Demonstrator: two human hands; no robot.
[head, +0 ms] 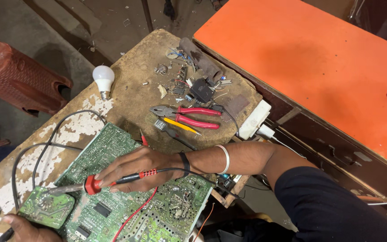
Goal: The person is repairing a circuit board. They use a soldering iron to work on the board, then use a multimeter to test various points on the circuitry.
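Worn table carries a large green circuit board. My right hand, grip clamped on a soldering iron, tip at a small green board. My left hand grips that small board from below, at the large board's corner. Red pliers and a white bulb lie apart.

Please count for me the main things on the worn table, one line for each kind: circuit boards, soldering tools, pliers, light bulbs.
Green circuit boards: 2, large and small
Soldering iron: 1
Red-handled pliers: 1
White light bulb: 1
Total: 5
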